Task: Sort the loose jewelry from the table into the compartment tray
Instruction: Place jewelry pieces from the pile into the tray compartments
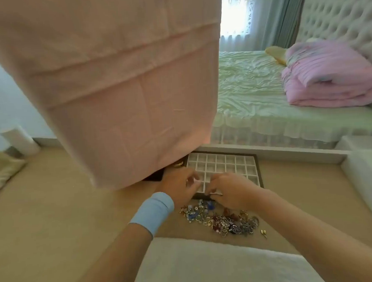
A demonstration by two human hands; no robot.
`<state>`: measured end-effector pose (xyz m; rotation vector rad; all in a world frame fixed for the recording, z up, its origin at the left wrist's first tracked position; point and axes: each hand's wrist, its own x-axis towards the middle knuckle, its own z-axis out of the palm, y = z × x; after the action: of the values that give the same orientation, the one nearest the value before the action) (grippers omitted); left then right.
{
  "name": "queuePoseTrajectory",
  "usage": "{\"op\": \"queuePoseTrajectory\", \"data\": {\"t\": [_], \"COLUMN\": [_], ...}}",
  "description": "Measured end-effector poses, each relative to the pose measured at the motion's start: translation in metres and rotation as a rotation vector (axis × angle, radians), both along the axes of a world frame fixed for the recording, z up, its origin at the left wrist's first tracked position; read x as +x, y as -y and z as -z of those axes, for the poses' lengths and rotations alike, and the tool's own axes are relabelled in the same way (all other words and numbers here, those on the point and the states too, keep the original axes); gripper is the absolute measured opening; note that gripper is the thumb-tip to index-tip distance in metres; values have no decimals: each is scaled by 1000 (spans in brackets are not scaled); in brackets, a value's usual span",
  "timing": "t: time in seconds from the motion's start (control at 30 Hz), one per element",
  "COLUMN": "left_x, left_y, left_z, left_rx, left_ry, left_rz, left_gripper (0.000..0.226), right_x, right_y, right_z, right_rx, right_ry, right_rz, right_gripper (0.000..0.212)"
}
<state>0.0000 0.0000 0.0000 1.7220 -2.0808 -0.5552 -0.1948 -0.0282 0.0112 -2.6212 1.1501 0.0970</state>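
Left hand (180,188) and right hand (228,192) curl over the near edge of the white gridded tray (224,160); I cannot tell what they grip. The glittering mixed-metal jewelry heap (223,221) lies just short of the fingertips

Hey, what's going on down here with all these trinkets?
A person is sorting jewelry. The left hand and right hand meet over the near edge of the white compartment tray; whether they pinch a piece is too blurred to tell. The loose jewelry pile lies on the beige surface just before the tray, nearer the person. The compartments in view look empty.
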Motion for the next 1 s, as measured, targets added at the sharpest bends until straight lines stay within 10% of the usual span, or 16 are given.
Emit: {"op": "queuePoseTrajectory", "data": {"t": [0.7, 1.0], "left_x": [-17, -18], "left_y": [-39, -36], "left_z": [78, 78], "left_rx": [-302, -307], "left_ry": [195, 23], "left_rz": [97, 74], "left_gripper": [33, 36], "right_x": [7, -7], "right_y": [-23, -20], "right_z": [49, 45], "right_rx": [-357, -203], "right_ry": [-198, 128], "right_rz": [113, 162], "right_gripper": [20, 15]}}
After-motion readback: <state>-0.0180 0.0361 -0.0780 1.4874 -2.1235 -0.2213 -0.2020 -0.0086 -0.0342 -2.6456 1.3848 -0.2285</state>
